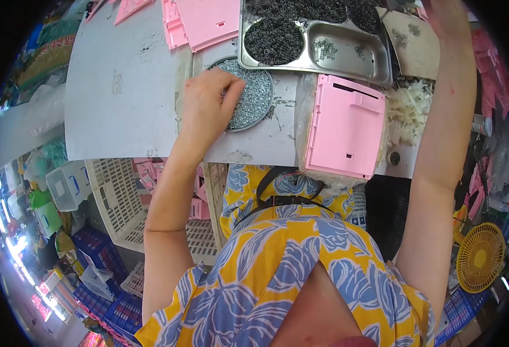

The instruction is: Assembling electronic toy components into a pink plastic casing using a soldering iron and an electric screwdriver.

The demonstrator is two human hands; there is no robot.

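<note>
L hand [209, 95] is hanging over rd dish [272, 96] of silvery pcs [253, 104], fingers curled; can't tell if gripping any. Steel tray [342, 44] w/ dark springs [273, 43] is sitting just beyond. Pink panel [344, 132] is lying on wrapped pad [305, 130] at table [121, 107] edge. R hand [444, 14] is showing up top, cut off; can't tell open/closed.

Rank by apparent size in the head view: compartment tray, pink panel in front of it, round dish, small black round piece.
1. Compartment tray, cut off at the top
2. Pink panel
3. Round dish, partly covered by the left hand
4. Black round piece
</note>
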